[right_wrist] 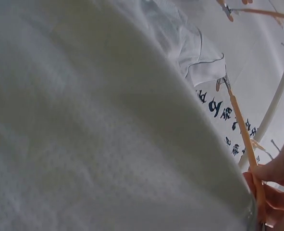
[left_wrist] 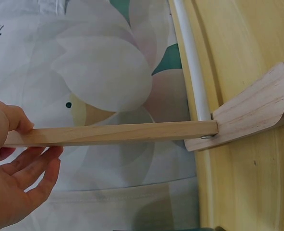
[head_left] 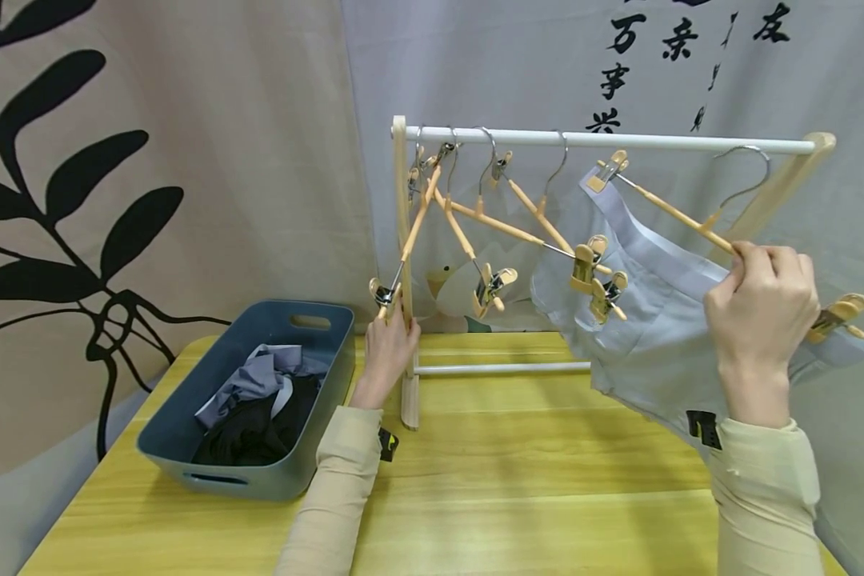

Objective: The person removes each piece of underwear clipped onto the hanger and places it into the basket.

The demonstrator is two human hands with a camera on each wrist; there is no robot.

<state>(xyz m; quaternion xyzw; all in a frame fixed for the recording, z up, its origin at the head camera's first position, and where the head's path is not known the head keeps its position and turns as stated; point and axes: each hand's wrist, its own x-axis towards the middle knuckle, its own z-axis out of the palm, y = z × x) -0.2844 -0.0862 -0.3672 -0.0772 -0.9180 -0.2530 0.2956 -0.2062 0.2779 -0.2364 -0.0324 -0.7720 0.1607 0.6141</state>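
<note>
My right hand grips the wooden bar of a clip hanger. From its two clips hangs a pale blue-grey garment with a waistband; whether it is shorts or a skirt I cannot tell. The hanger's hook is at the white rail, but whether it hooks over it is unclear. In the right wrist view the cloth fills most of the picture, with the right hand pinching the bar. My left hand holds the rack's left wooden post between thumb and fingers.
Several bare clip hangers hang at the rail's left part. On the table, left of the rack, a blue-grey basket contains a grey-blue cloth and a black cloth. A printed curtain hangs behind.
</note>
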